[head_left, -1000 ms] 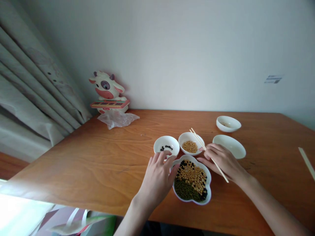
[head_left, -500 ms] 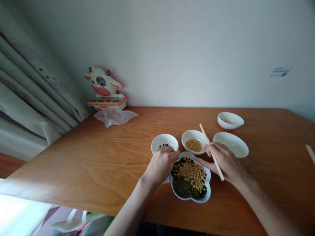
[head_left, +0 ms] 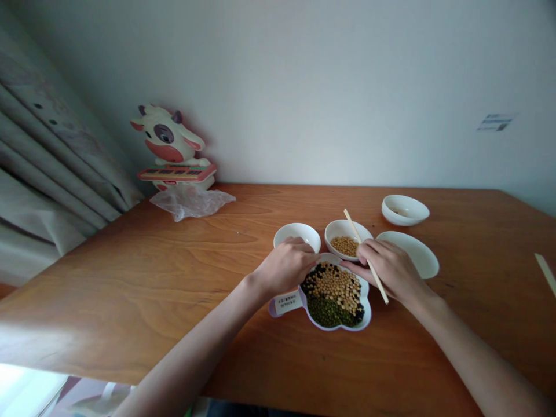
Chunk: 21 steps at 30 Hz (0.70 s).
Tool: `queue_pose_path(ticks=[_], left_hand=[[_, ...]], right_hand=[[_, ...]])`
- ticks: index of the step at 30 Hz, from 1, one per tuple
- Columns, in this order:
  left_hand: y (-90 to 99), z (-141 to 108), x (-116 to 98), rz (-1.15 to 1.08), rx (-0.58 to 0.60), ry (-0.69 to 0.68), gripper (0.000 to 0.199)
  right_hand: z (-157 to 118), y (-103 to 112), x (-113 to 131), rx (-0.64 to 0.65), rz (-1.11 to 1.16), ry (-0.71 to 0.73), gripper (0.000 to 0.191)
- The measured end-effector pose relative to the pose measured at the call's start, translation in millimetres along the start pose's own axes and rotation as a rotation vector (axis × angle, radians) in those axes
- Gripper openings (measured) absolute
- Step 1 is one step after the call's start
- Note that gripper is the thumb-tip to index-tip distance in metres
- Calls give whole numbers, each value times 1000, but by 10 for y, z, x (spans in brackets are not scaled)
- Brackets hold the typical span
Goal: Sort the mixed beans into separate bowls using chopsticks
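A paw-shaped dish [head_left: 304, 297] with a labelled handle lies in front of me, filled with yellow, black and green beans. My left hand [head_left: 290, 263] has its fingers curled at the dish's far left rim, the fingertips hidden beside the left white bowl [head_left: 281, 234]. Wooden chopsticks [head_left: 377, 280] slant through my right hand [head_left: 391, 267], which is closed round them. The right thumb reaches to the dish's far right rim. Just beyond the dish, the middle white bowl [head_left: 330, 231] holds yellow beans [head_left: 344, 245]. What lies in the left bowl is mostly hidden.
An oval white dish [head_left: 419, 256] sits behind my right hand, with another white bowl [head_left: 405, 219] farther back. A cow toy with a keyboard [head_left: 176, 172] and a clear plastic bag [head_left: 191, 202] stand at the back left. A light strip [head_left: 545, 272] lies at the right.
Both hands have moved away from me together with the paw-shaped dish and the two near bowls. The dish's handle now shows beneath my left wrist. The view has shifted slightly.
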<state>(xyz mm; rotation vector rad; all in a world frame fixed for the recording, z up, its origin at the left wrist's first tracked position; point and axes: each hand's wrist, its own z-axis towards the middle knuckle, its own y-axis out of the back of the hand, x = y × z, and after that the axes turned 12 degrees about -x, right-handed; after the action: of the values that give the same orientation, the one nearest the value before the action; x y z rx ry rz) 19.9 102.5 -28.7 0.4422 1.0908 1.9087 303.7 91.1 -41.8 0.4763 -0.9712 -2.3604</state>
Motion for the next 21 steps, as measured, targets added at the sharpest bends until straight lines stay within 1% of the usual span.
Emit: queue_pose_path(ticks=[2,4,9,11,16,19,21], left_hand=[[-10,-36,43,-28,-33,-14,16],[-41,-89,59,-55,-81,8,15],[-192,-231,43,-103,-240,166,12],[-245,-267,49,-134,-285,205,13],[-292,-288,105,-206,-329,199,15],[-290,-277,130,-235,-328,179,16],[-285,-267,141,-247,-319,168,17]], right_hand=[[-16,3,17,-7,-8,0,37],[-26,6,28,-12,-10,5,38],[-73,0,-9,-40,-4,9,39],[-114,3,-43,-48,10,15,39],[-223,60,-127,-72,62,23,34],[-259,103,-184,-66,121,21,30],[-277,120,-236,-74,172,1,31]])
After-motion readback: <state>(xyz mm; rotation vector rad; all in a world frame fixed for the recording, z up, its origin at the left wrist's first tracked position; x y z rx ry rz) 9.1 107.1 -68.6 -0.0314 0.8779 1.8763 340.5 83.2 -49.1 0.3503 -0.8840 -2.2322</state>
